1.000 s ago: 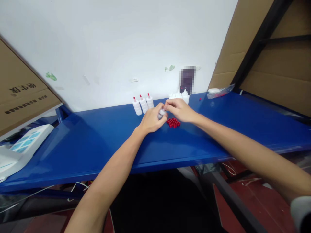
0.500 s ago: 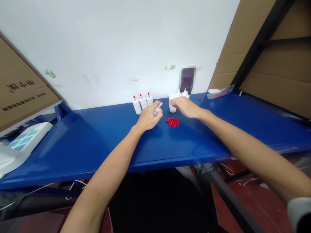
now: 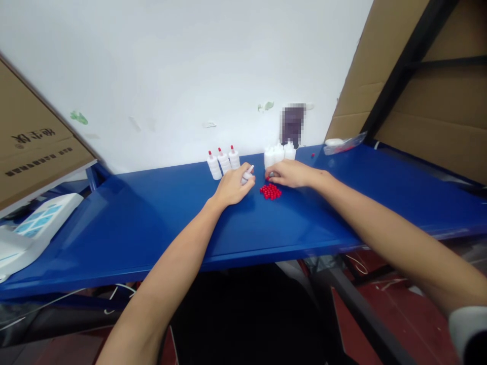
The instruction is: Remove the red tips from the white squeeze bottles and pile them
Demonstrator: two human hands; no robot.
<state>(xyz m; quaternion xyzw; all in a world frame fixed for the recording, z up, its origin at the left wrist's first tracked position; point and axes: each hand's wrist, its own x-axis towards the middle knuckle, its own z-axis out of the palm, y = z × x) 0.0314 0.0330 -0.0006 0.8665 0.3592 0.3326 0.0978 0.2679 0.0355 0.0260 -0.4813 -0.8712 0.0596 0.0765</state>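
My left hand (image 3: 231, 186) is closed round a small white bottle (image 3: 247, 175) whose nozzle sticks out to the upper right. My right hand (image 3: 289, 173) rests on the blue table (image 3: 152, 223), fingertips pinched at the top edge of a pile of small red caps (image 3: 271, 191). Three white bottles with red caps (image 3: 223, 161) stand in a row behind my left hand. A group of uncapped white bottles (image 3: 278, 152) stands just behind my right hand.
A white device with a light-blue keypad (image 3: 34, 230) lies at the table's left end. Cardboard boxes lean at the far left (image 3: 30, 147) and at the right (image 3: 429, 96). A clear bag (image 3: 344, 143) lies at the back right, against the white wall.
My hands have parted. The right hand went back to the uncapped bottles, then came down to the red caps. The left hand stays closed on its bottle.
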